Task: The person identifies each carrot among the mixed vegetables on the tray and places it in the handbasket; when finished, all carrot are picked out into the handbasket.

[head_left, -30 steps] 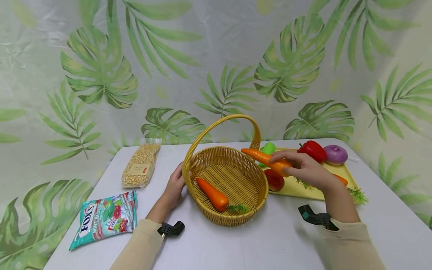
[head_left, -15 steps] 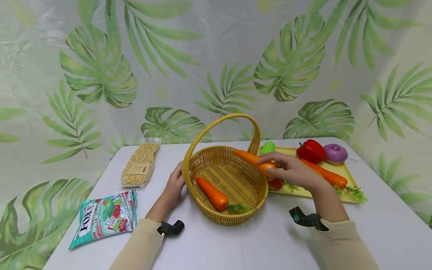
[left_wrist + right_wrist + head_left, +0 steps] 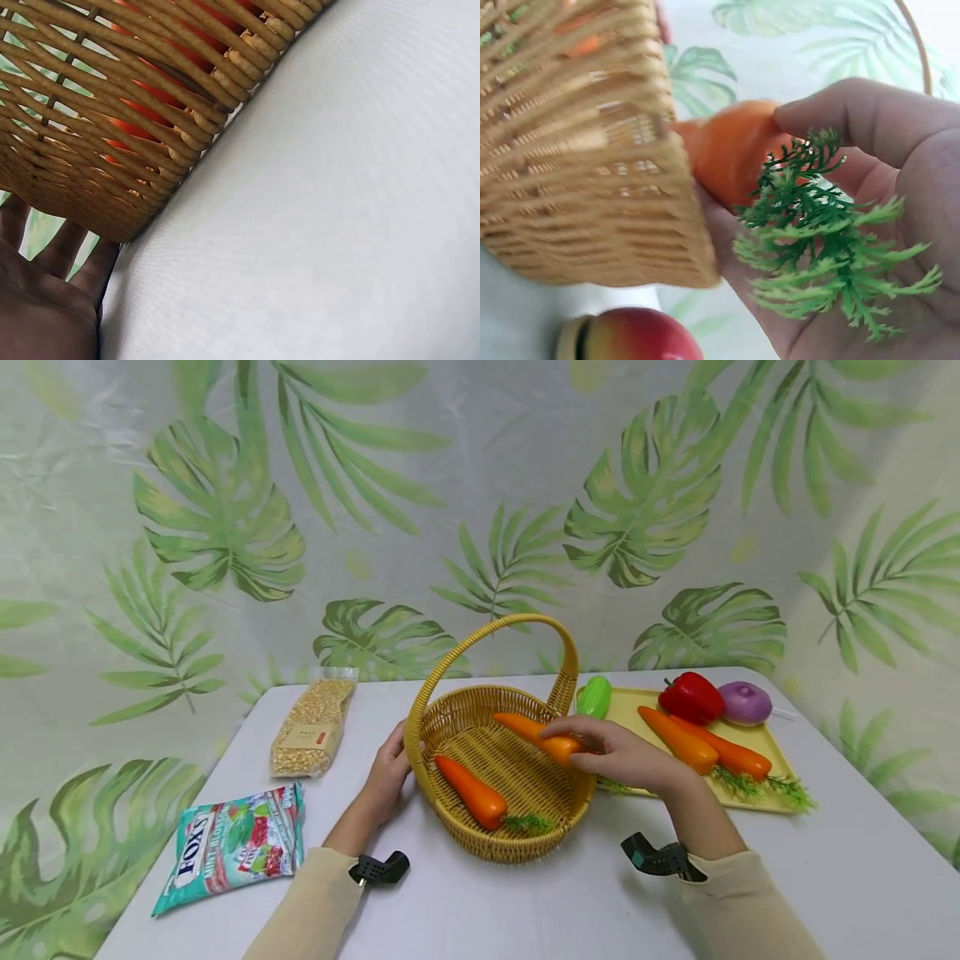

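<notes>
With the right grip (image 3: 615,760) I am pinching a smooth, tapering carrot (image 3: 528,731) by its thick end, its tip reaching over the woven basket (image 3: 517,853); I am advising gentle lowering, for the feathery leaves (image 3: 832,240). Left of it, a second carrot (image 3: 468,789) is lying inside; farther, my left grip (image 3: 388,772) is holding the basket's side.

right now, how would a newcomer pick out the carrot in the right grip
On the white table, find the woven basket. At its right rim, the right grip holds an orange carrot. Unlike the loose carrot inside the basket and the two carrots on the yellow tray, this one is held.
</notes>
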Demonstrator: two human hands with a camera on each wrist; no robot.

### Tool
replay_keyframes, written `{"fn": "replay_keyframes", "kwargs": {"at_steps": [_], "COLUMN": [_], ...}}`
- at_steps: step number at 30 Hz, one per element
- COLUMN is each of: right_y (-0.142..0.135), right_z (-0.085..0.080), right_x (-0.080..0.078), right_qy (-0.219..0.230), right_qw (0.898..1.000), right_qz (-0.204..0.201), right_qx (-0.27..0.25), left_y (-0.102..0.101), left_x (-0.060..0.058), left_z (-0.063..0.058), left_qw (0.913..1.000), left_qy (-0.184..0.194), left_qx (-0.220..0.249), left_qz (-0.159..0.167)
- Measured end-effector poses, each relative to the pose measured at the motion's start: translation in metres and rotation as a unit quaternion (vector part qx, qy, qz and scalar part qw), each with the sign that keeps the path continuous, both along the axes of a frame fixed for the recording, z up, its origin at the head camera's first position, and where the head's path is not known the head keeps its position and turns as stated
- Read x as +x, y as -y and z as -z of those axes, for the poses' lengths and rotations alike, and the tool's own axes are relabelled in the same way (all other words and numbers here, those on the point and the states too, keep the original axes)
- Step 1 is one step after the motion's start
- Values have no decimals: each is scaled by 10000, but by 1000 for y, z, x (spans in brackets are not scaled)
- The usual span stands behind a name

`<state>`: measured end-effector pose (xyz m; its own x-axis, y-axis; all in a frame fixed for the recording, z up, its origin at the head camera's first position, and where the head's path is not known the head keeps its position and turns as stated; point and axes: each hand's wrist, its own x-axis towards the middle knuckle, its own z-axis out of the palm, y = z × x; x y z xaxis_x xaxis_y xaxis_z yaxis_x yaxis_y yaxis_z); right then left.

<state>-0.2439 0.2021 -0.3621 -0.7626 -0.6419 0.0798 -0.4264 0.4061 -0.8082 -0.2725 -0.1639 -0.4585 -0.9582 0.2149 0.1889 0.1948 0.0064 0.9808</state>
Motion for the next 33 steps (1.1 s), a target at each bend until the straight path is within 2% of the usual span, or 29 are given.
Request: {"fn": "replay_keyframes", "kwargs": {"at_steps": [4, 11, 16, 23, 33], "right_y": [9, 23, 30, 42, 56], "right_z": [3, 10, 10, 14, 14], "right_x": [1, -1, -1, -4, -6], "right_qy": [81, -374, -406, -329, -449], "right_qw": [9999, 9987, 9972, 9979, 9950], "right_qz": [126, 273, 501, 411, 502], "right_qx": [-56, 201, 391, 369, 737], "left_y": [-1, -2, -1, 0, 0], "left_x": [0, 0, 1, -1, -1], "left_z": [0, -1, -1, 2, 0], "left_qw": [10000, 10000, 10000, 10000, 10000], "left_qy": [-49, -45, -48, -21, -6], "left_qx": [-30, -36, -44, -5, -5], "left_qz": [2, 0, -4, -3, 3]}}
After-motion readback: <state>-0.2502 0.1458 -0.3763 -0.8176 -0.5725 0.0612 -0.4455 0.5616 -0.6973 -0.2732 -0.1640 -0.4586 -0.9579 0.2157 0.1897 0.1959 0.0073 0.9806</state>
